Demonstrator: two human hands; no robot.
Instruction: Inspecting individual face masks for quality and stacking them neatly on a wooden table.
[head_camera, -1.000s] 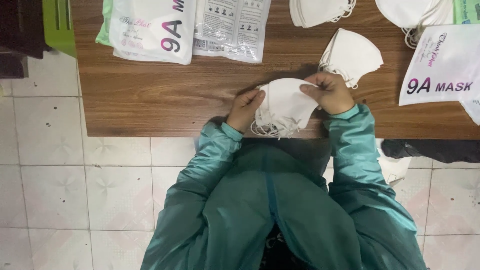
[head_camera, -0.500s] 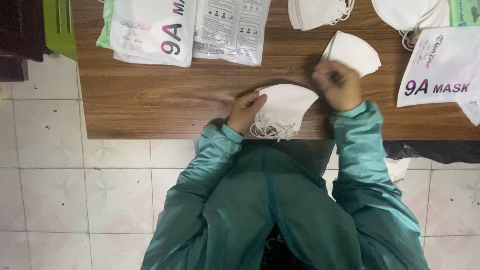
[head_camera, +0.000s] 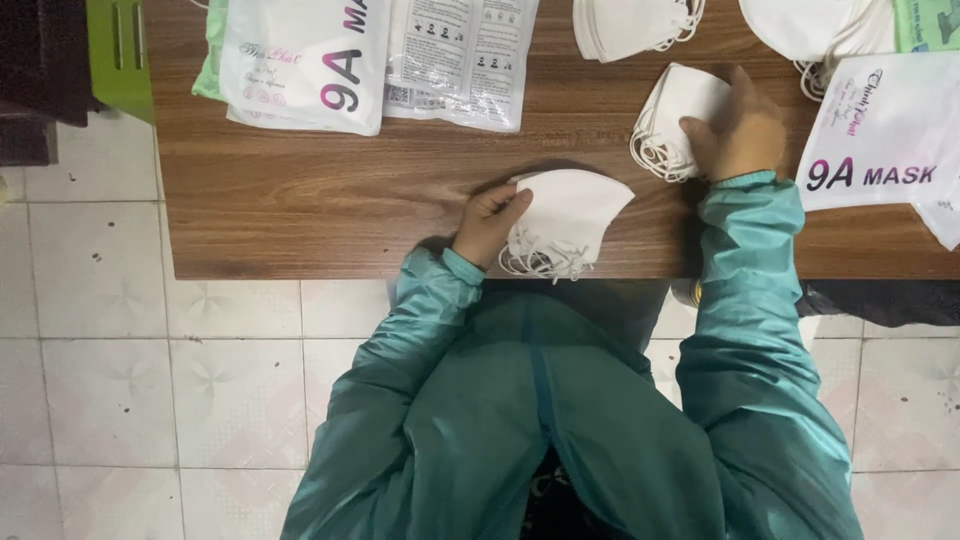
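1. My left hand (head_camera: 487, 222) grips a stack of white masks (head_camera: 565, 220) at the table's (head_camera: 300, 200) near edge, keeping it together.
2. My right hand (head_camera: 738, 130) rests flat on a second mask stack (head_camera: 670, 120) farther in.
3. Printed bags (head_camera: 305, 60) line the far edge.

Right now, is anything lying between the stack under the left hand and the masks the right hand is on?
Nothing visible: only bare wooden table separates the folded white mask stack under the left hand from the second mask pile under the right hand.
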